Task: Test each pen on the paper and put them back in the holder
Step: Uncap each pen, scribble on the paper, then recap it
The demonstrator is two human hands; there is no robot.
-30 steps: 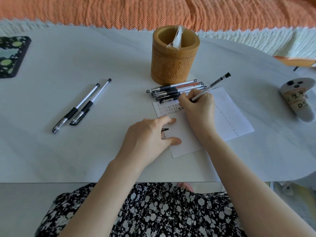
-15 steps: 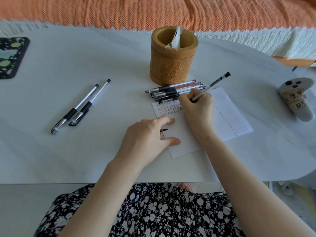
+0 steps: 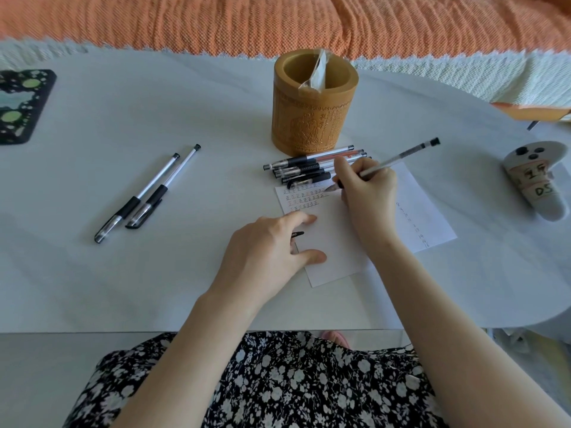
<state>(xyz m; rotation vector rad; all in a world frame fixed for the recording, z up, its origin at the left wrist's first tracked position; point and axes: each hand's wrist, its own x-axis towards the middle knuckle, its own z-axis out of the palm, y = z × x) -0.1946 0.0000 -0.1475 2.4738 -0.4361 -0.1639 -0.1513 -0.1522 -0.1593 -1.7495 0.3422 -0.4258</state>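
Observation:
My right hand (image 3: 367, 196) grips a clear gel pen (image 3: 401, 156), its tip down on the top rows of marks on the white paper (image 3: 336, 245). My left hand (image 3: 268, 251) lies flat on the paper's left edge, and a small black pen cap (image 3: 298, 234) shows under its fingers. A bunch of several pens (image 3: 309, 168) lies just behind the paper, in front of the carved bamboo holder (image 3: 312, 118). The holder contains only a clear plastic wrapper (image 3: 316, 72). Two more black-grip pens (image 3: 148, 193) lie side by side on the table to the left.
A white controller with paper labels (image 3: 534, 183) rests at the right edge. A black patterned mat (image 3: 21, 103) sits at the far left. Behind the white table (image 3: 154, 288) runs an orange blanket (image 3: 278, 20). My floral dress fills the foreground below the table edge.
My right hand has shifted slightly right along the row of marks with the pen. My left hand stays pressed on the paper.

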